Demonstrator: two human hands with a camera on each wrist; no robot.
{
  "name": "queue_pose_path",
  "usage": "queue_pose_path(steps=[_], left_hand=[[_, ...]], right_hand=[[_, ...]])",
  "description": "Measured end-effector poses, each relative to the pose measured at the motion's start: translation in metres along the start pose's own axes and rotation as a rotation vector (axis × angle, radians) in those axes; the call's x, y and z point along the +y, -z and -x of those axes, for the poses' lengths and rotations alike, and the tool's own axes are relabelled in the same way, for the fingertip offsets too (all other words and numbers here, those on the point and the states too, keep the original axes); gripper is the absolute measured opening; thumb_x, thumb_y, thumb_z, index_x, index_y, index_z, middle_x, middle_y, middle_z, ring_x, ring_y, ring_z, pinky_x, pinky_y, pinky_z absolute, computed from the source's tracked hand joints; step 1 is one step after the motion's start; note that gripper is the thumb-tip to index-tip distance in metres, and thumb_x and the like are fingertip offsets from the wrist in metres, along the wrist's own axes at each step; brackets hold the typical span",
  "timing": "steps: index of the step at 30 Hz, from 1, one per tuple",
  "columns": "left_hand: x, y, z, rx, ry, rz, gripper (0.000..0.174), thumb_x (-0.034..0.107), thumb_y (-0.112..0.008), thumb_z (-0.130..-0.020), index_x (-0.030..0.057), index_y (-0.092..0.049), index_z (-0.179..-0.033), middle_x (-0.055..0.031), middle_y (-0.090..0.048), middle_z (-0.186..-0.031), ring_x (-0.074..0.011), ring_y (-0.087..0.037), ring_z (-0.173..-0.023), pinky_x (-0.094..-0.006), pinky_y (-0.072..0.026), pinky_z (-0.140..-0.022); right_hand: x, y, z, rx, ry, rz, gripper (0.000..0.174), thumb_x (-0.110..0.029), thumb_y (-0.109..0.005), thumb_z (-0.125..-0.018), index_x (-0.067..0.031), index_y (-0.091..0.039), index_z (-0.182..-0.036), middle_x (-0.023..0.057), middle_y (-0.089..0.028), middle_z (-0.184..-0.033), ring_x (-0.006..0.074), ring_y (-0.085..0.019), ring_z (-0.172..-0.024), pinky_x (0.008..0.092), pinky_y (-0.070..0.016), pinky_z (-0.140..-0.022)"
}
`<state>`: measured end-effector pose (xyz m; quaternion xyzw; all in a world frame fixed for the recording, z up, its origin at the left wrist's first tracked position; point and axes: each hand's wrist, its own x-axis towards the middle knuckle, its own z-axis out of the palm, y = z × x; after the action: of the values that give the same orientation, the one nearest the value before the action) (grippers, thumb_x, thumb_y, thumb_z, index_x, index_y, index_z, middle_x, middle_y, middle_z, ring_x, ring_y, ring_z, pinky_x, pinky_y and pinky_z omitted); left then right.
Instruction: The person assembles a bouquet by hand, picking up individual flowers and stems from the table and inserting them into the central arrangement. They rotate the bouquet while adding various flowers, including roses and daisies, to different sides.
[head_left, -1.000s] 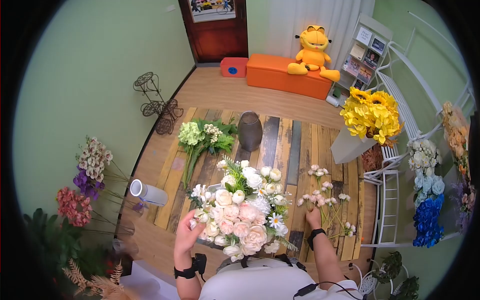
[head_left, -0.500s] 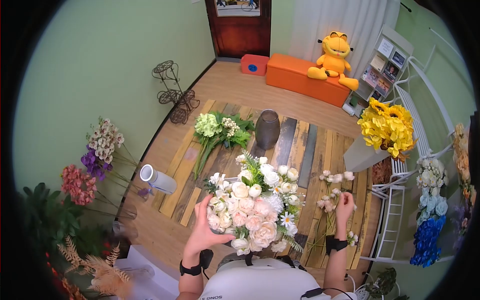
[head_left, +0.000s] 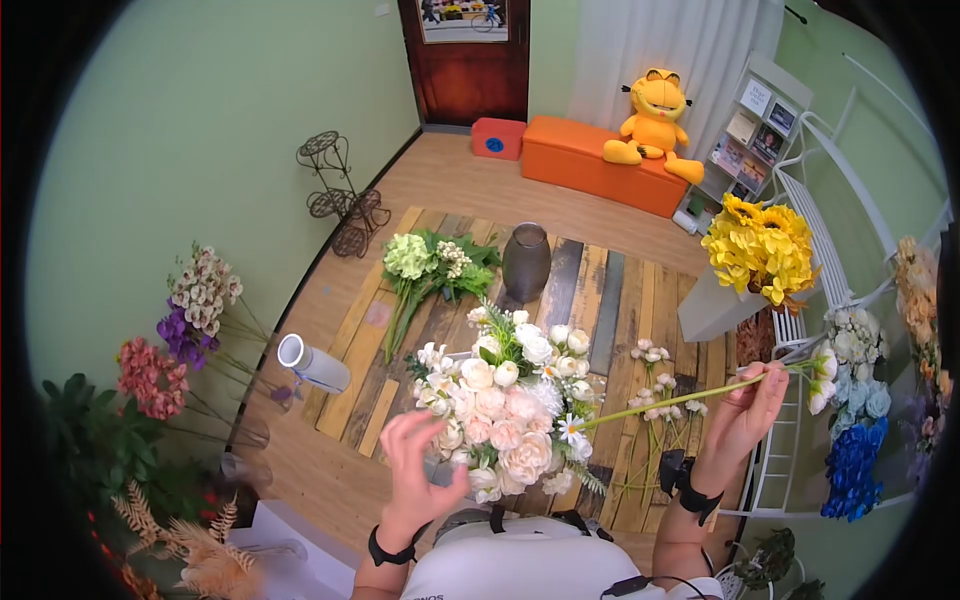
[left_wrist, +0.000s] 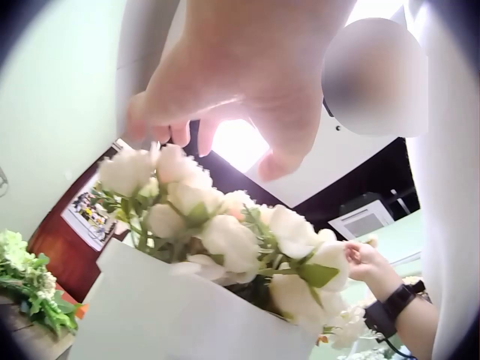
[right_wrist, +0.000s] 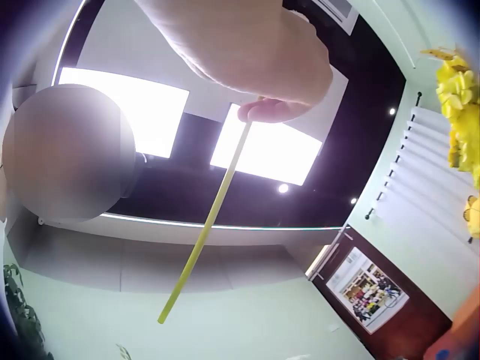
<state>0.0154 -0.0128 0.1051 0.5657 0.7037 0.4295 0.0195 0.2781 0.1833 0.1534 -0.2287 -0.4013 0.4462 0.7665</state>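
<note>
A full arrangement of pale pink and white flowers (head_left: 490,405) stands at the table's near edge, in a white box (left_wrist: 180,300) seen in the left wrist view. My left hand (head_left: 420,470) hovers at its left side, fingers spread and thumb apart, holding nothing. Off to the right, my right hand (head_left: 742,415) pinches a long green-stemmed white flower (head_left: 823,380) just below its blooms. Its stem (right_wrist: 202,236) points down and left, its cut end overlapping the arrangement's right edge in the head view. Several small pale pink flowers on stems (head_left: 655,410) lie on the table nearby.
Green hydrangea and foliage (head_left: 408,257) lie at the table's far left beside a dark glass vase (head_left: 527,265). Yellow sunflowers (head_left: 760,250) fill a tall white vase at the right. A white cylinder vase (head_left: 315,362) stands left of the wooden table (head_left: 350,405).
My right hand went from the loose stems on the table up and right, and now holds a white flower with its stem. My left hand has drawn slightly back from the arrangement.
</note>
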Motion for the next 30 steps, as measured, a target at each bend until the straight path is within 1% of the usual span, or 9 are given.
queue_pose_path(steps=[2,6,13,21,24,25,27,28,30], left_hand=[[0.011,-0.002,-0.006,-0.057,-0.266,-0.063,0.043,0.025,-0.067,-0.062,0.0098,-0.056,-0.101,-0.0027,-0.053,-0.102,-0.0229,-0.040,-0.106,-0.0409,-0.0269,-0.091],[0.031,-0.020,-0.019,-0.270,-0.429,-0.287,0.046,0.039,-0.065,-0.065,0.0125,-0.056,-0.101,0.0018,-0.052,-0.102,-0.0147,-0.042,-0.099,-0.0424,-0.0203,-0.091],[0.035,-0.026,-0.011,-0.338,-0.340,-0.460,0.057,0.040,-0.072,-0.058,0.0138,-0.053,-0.105,-0.0008,-0.047,-0.098,-0.0206,-0.038,-0.101,-0.0459,-0.0182,-0.092],[0.032,-0.018,-0.013,-0.416,-0.252,-0.337,0.059,0.028,-0.076,-0.050,0.0153,-0.051,-0.102,-0.0079,-0.037,-0.116,-0.0281,-0.031,-0.112,-0.0503,-0.0209,-0.092],[0.032,-0.018,-0.014,-0.424,-0.249,-0.320,0.057,0.025,-0.075,-0.050,0.0151,-0.051,-0.101,-0.0088,-0.036,-0.119,-0.0288,-0.028,-0.116,-0.0521,-0.0201,-0.093],[0.032,-0.018,-0.014,-0.426,-0.251,-0.320,0.057,0.025,-0.075,-0.050,0.0151,-0.051,-0.101,-0.0088,-0.036,-0.119,-0.0288,-0.028,-0.116,-0.0521,-0.0201,-0.093],[0.032,-0.018,-0.014,-0.417,-0.241,-0.303,0.056,0.024,-0.075,-0.051,0.0152,-0.051,-0.100,-0.0090,-0.035,-0.120,-0.0295,-0.028,-0.116,-0.0532,-0.0191,-0.093],[0.032,-0.018,-0.014,-0.418,-0.242,-0.303,0.056,0.024,-0.075,-0.051,0.0152,-0.051,-0.100,-0.0090,-0.035,-0.120,-0.0295,-0.028,-0.116,-0.0532,-0.0191,-0.093],[0.031,-0.019,-0.014,-0.419,-0.230,-0.290,0.056,0.024,-0.075,-0.051,0.0151,-0.051,-0.100,-0.0091,-0.035,-0.121,-0.0298,-0.027,-0.117,-0.0538,-0.0185,-0.093]], right_hand=[[0.001,-0.015,0.009,-0.090,-0.027,0.038,0.012,-0.018,-0.043,-0.092,-0.0057,-0.043,-0.088,0.0066,-0.052,-0.075,0.0064,-0.045,-0.056,0.0151,-0.0370,-0.049],[0.008,-0.035,0.026,-0.236,-0.048,0.139,0.013,-0.017,-0.044,-0.091,-0.0041,-0.042,-0.091,0.0078,-0.052,-0.075,0.0092,-0.048,-0.056,0.0184,-0.0433,-0.050],[0.007,-0.043,0.038,-0.379,-0.023,0.198,0.013,-0.014,-0.046,-0.090,-0.0028,-0.041,-0.090,0.0100,-0.054,-0.078,0.0124,-0.053,-0.058,0.0225,-0.0473,-0.052],[0.007,-0.048,0.047,-0.500,-0.063,0.316,0.013,-0.015,-0.048,-0.090,-0.0039,-0.042,-0.091,0.0084,-0.053,-0.077,0.0116,-0.052,-0.059,0.0212,-0.0457,-0.051],[0.010,-0.050,0.053,-0.697,-0.292,0.244,0.013,-0.013,-0.052,-0.087,-0.0027,-0.047,-0.093,0.0085,-0.055,-0.082,0.0128,-0.055,-0.063,0.0239,-0.0480,-0.057],[0.017,-0.043,0.056,-0.695,-0.292,0.244,0.013,-0.013,-0.052,-0.087,-0.0027,-0.047,-0.093,0.0085,-0.055,-0.082,0.0128,-0.055,-0.063,0.0239,-0.0480,-0.057],[0.036,-0.033,0.061,-1.020,-0.168,0.510,0.016,-0.012,-0.057,-0.084,-0.0022,-0.051,-0.096,0.0079,-0.056,-0.085,0.0145,-0.057,-0.072,0.0253,-0.0493,-0.063],[0.034,-0.034,0.064,-0.993,-0.267,0.453,0.019,-0.006,-0.062,-0.078,-0.0021,-0.055,-0.095,0.0075,-0.057,-0.086,0.0174,-0.059,-0.078,0.0275,-0.0492,-0.067],[0.034,-0.042,0.062,-1.107,-0.172,0.473,0.020,-0.004,-0.064,-0.074,-0.0021,-0.056,-0.092,0.0076,-0.058,-0.085,0.0186,-0.059,-0.078,0.0280,-0.0487,-0.067]])
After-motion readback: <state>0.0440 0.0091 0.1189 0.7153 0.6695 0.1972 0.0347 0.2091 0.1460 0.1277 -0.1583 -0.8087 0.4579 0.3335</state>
